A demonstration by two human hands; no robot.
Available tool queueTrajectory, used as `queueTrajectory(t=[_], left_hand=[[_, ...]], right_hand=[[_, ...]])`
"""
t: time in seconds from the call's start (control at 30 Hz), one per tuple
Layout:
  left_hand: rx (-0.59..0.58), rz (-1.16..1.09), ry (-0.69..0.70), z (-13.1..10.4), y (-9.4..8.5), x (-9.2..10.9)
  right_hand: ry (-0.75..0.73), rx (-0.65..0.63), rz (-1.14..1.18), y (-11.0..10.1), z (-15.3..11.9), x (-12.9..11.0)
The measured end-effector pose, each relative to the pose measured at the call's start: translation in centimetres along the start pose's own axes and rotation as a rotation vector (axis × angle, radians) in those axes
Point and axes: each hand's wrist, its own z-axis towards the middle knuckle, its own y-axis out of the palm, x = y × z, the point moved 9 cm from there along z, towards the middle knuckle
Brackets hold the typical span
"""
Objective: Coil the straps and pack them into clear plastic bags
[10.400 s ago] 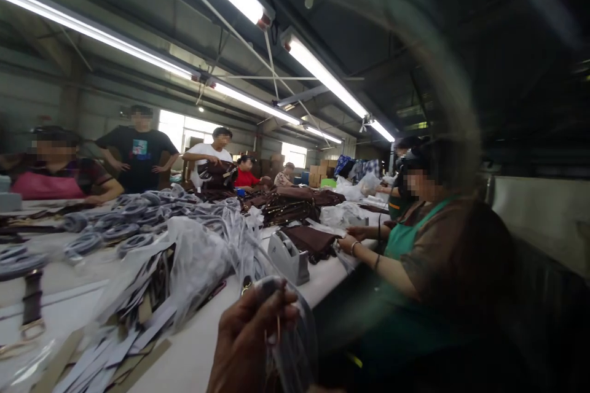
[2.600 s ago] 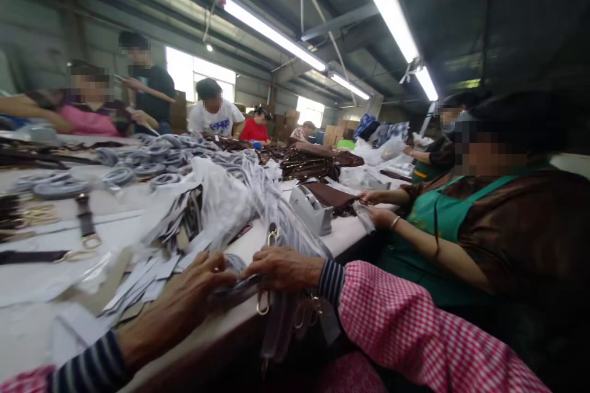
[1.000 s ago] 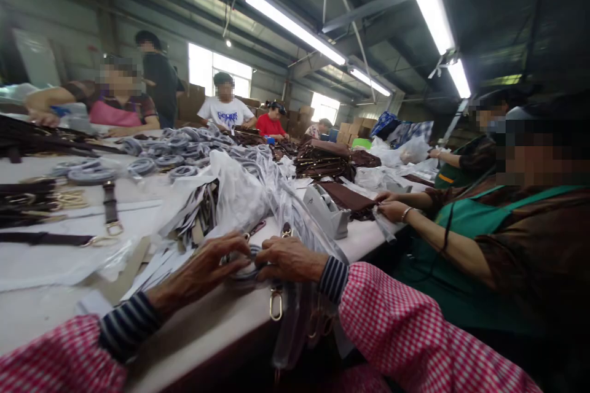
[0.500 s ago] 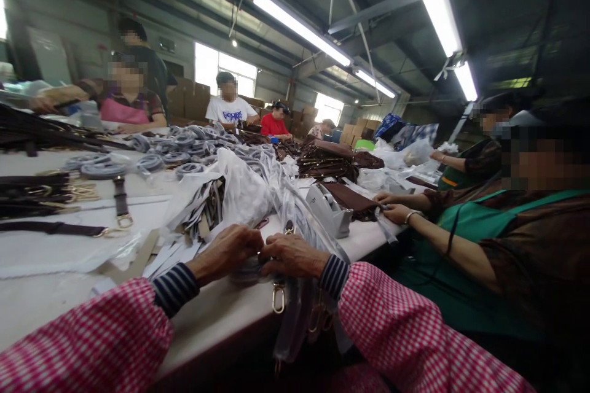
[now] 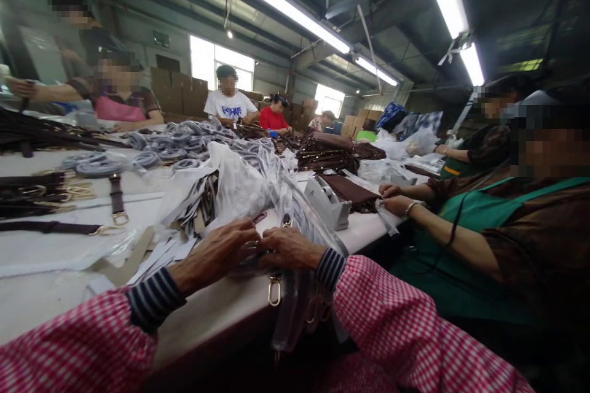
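Observation:
My left hand (image 5: 220, 253) and my right hand (image 5: 291, 249) meet at the table's front edge, fingers curled and almost touching. Something small and shiny is pinched between them; the fingers cover most of it. Below my right hand, a dark strap in clear plastic (image 5: 290, 313) hangs over the edge. A gold clasp (image 5: 275, 291) dangles beside it. Just behind the hands lie long grey plastic-wrapped straps (image 5: 306, 209). Left of them is a clear bag (image 5: 237, 187) next to a bundle of strips (image 5: 198, 202).
A grey tape dispenser (image 5: 328, 204) stands right of the wrapped straps. Brown straps with gold hooks (image 5: 50, 228) lie at left, with grey coils (image 5: 99, 164) behind. A co-worker in a green apron (image 5: 479, 245) sits close on my right, hands on brown pieces (image 5: 353, 193).
My hands stay together, with the left forearm drawn slightly left and the view shifted a little. At far left, a standing person has moved left, leaning with an arm stretched out.

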Motion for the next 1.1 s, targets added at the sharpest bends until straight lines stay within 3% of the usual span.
queueTrajectory(t=[0.07, 0.17, 0.33, 0.43, 0.6, 0.97, 1.03, 1.1], left_hand=[[0.038, -0.027, 0.054, -1.3, 0.3, 0.6], [0.070, 0.012, 0.017, -2.3, 1.2, 0.3], [0.031, -0.088, 0.026, -2.2, 1.5, -0.8], [0.019, -0.155, 0.076, -2.2, 0.9, -1.5], [0.006, -0.131, 0.083, -2.5, 0.8, -2.1], [0.003, 0.043, 0.026, -2.2, 2.1, -1.2], [0.060, -0.028, 0.022, -2.4, 1.8, -1.4], [0.117, -0.157, -0.003, -2.7, 1.1, -1.9]], right_hand=[[-0.010, 0.001, 0.039, -0.1, 0.2, 0.1], [0.012, -0.035, 0.153, -0.5, 0.7, 0.6], [0.024, -0.248, 0.351, -0.7, 1.2, 0.6], [0.031, -0.278, 0.359, -0.9, 1.2, 0.2], [0.036, -0.173, 0.196, -1.1, 1.4, -0.2], [0.047, -0.122, 0.228, -1.2, 0.6, -0.3], [0.001, 0.019, 0.293, -3.2, -0.7, -0.6], [0.044, 0.274, 0.375, -6.5, -3.2, 0.4]])
